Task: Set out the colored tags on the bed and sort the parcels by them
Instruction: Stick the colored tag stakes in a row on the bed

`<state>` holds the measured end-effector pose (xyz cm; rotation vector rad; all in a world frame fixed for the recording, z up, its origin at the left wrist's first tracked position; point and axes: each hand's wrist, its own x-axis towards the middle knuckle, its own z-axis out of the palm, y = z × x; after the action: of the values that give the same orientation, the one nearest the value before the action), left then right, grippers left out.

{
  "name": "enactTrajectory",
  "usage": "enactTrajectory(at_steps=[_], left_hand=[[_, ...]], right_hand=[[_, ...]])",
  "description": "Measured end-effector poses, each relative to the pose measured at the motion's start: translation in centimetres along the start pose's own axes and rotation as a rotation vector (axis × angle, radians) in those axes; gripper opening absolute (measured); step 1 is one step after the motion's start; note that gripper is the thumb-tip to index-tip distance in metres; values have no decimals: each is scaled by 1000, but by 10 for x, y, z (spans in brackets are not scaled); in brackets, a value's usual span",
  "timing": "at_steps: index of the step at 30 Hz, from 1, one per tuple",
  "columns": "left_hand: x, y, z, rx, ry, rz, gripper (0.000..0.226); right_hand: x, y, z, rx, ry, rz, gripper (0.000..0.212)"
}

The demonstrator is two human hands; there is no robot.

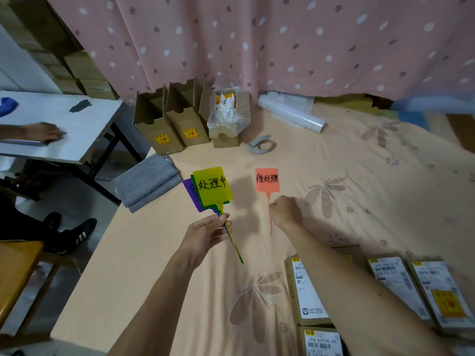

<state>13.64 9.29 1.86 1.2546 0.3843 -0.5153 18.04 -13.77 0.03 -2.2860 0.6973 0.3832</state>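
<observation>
My left hand (207, 233) pinches the stems of a fan of tags: a yellow tag (212, 186) with black writing in front, a green one and a purple tag (189, 192) behind it. A red-orange tag (267, 180) with writing lies flat on the peach bedsheet (154, 253). My right hand (285, 210) is closed over that tag's thin stem, which shows below the fist. Several brown parcels with white labels (307, 291) lie at the bed's near right, partly hidden by my right forearm.
Three upright cardboard boxes (177, 119) stand at the bed's far edge, one holding a plastic bag. A roll of clear film (290, 113), grey tape (262, 146) and folded grey cloth (147, 183) lie nearby. Another person's hand (45, 131) rests on a white table at left.
</observation>
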Motion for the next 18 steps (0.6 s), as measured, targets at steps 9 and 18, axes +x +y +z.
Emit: enactTrajectory(at_steps=[9, 18], left_hand=[[-3, 39, 48, 0, -159, 74, 15], [-20, 45, 114, 67, -390, 84, 12]], right_hand=[[-81, -29, -45, 274, 63, -343, 19], [-138, -6, -83, 223, 264, -377, 13]])
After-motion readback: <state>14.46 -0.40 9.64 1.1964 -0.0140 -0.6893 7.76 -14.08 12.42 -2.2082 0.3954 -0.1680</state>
